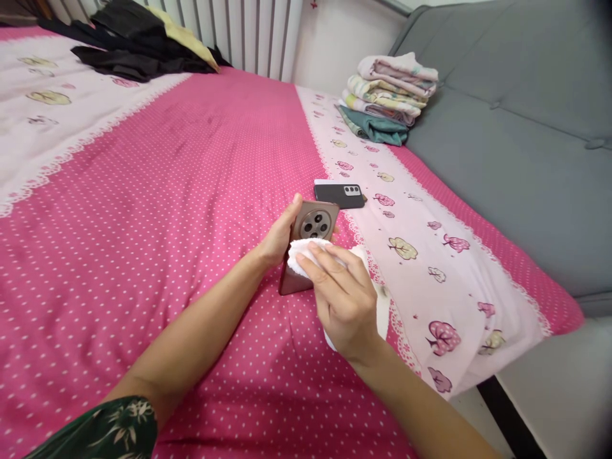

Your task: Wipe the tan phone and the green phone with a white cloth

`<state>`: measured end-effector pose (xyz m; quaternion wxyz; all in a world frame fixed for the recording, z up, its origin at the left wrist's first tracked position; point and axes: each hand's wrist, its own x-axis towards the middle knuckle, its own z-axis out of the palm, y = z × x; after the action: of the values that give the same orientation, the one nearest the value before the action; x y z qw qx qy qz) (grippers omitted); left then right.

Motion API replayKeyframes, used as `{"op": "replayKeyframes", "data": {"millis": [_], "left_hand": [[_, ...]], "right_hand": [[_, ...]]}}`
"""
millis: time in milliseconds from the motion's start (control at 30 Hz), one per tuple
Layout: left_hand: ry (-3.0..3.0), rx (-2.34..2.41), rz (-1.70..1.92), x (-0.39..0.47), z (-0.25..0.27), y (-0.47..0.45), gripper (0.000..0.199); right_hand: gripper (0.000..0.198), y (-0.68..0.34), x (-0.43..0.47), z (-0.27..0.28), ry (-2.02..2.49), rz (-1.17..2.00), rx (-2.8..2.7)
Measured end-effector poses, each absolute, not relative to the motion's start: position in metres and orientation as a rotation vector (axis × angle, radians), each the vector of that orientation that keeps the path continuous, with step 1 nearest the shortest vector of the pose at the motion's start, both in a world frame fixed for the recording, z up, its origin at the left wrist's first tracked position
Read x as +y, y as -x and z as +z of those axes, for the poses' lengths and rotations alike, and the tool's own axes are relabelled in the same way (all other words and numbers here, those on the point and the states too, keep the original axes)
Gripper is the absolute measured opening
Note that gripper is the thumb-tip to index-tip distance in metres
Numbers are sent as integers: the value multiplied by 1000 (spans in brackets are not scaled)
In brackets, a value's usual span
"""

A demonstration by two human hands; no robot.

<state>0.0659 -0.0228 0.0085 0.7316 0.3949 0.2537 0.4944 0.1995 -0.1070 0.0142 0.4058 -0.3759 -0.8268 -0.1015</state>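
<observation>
My left hand [280, 236] is closed around the edge of a brownish-pink smartphone [297, 285], which is tilted with its back and round camera module towards me. In my right hand [342, 293] is a white cloth [301, 248], pressed by the fingertips against the phone's back just below the camera. More of the cloth hangs down behind the right hand and wrist. Just beyond the held phone, a second, dark grey smartphone [329, 193] lies face down on the bed. The fingers of my left hand behind the phone are mostly hidden.
A pink dotted bedspread [229, 146] with printed white bands covers the bed. Folded cloths [389, 95] are stacked by the grey padded headboard [507, 121]. Dark clothes [129, 44] lie in a heap at the far left, near a white radiator [248, 32].
</observation>
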Motion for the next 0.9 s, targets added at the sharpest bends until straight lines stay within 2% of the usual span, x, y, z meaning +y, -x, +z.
{"op": "replayKeyframes", "data": {"millis": [267,467,767,900], "left_hand": [[-877,543,1111,-24,7,-66,77],[-878,599,1126,-23,9,-64,82],[-916,599,1168,-18,6,-63,83],[-937,600,1166,-19,7,-63,84]], "right_hand": [[32,-202,-100,-2,939,-252,-2269],[31,-202,-101,-3,905,-228,-2344],[26,-201,-108,-2,999,158,-2737],[25,-200,-109,-2,1002,164,-2785]]}}
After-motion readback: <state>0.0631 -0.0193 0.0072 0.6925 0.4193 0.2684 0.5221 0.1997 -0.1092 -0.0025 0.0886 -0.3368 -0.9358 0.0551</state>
